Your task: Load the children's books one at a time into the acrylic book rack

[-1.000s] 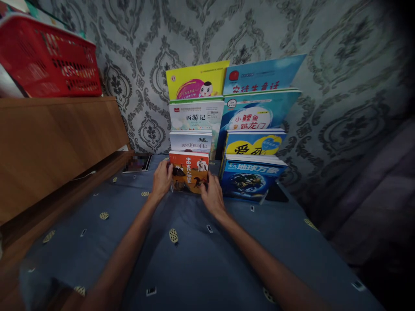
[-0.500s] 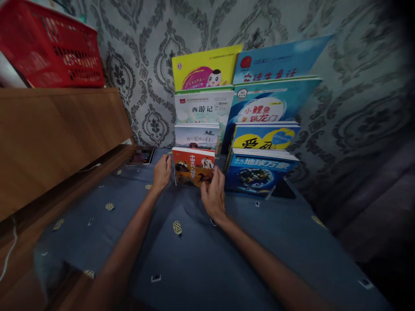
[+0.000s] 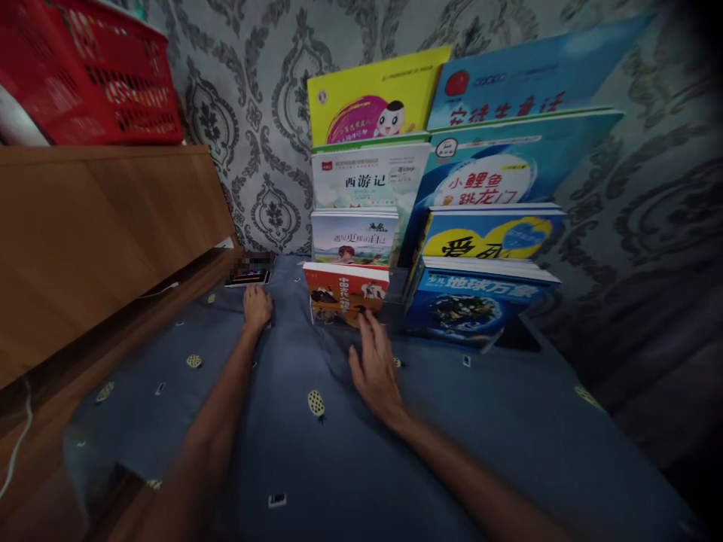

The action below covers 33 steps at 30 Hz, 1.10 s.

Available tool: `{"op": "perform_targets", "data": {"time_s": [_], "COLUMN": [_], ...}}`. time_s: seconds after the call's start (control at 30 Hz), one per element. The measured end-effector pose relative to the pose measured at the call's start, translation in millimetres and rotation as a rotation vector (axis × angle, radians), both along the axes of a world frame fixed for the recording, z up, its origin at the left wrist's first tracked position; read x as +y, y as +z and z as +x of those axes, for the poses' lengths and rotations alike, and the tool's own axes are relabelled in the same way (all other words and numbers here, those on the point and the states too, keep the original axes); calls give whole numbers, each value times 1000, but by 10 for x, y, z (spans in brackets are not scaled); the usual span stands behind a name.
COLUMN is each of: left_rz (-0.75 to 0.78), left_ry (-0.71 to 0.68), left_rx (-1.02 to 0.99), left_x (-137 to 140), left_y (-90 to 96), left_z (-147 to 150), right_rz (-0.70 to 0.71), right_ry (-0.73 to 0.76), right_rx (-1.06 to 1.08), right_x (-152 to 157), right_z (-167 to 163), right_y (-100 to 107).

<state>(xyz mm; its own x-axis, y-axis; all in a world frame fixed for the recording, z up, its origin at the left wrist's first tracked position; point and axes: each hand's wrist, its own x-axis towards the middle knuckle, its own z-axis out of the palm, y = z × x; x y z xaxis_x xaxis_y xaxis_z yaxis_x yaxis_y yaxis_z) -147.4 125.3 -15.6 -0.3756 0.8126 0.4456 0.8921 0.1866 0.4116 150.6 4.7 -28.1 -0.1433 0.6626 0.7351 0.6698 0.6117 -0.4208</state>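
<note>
My left hand (image 3: 258, 307) is beside the near edge of a dark, flat book-like item (image 3: 248, 272), partly blurred out, on the cloth. Its fingers bend downward close together and their tips are hidden. My right hand (image 3: 377, 369) is open, fingers stretched toward the lower front of a small orange-red book (image 3: 346, 292); whether they touch it I cannot tell. That book stands upright at the front of a tiered holder. Behind it rise a book with a figure on its cover (image 3: 355, 239), a pale book (image 3: 367, 177) and a yellow book (image 3: 378, 94).
To the right, blue books (image 3: 463, 305) stand in a second stepped row, with a yellow-and-blue one (image 3: 491, 235) behind. Patterned wallpaper (image 3: 271, 203) backs the holder. At left are a wooden cabinet (image 3: 107, 226) and a red basket (image 3: 96, 75). Blue-grey cloth (image 3: 350, 467) covers the surface.
My left hand has left the orange-red book's side and moved left to the dark flat item. My right hand has slid off its right edge, fingers now stretched out. The view has shifted closer.
</note>
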Motion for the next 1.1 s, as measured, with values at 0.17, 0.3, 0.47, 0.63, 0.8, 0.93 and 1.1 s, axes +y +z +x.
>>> {"op": "perform_targets", "data": {"time_s": [0.17, 0.3, 0.47, 0.63, 0.8, 0.93, 1.1], "left_rz": [-102, -208, -392, -510, -541, -542, -526], "left_ry": [65, 116, 145, 89, 13, -74, -164], "left_rx": [82, 160, 234, 319, 418, 484, 533], "left_x": [225, 425, 678, 834, 901, 876, 699], "left_y": [64, 161, 315, 457, 487, 505, 596], "left_z": [-203, -274, -336, -418, -401, -377, -473], "right_rz": [-57, -90, -122, -138, -134, -122, -114], "right_ry": [140, 192, 223, 248, 273, 274, 284], "right_rx": [-72, -91, -118, -107, -104, -109, -107], "right_x": [-16, -20, -45, -46, -27, -20, -7], "right_z": [-15, 22, 47, 55, 62, 69, 72], "right_y": [-51, -7, 66, 82, 53, 30, 17]}}
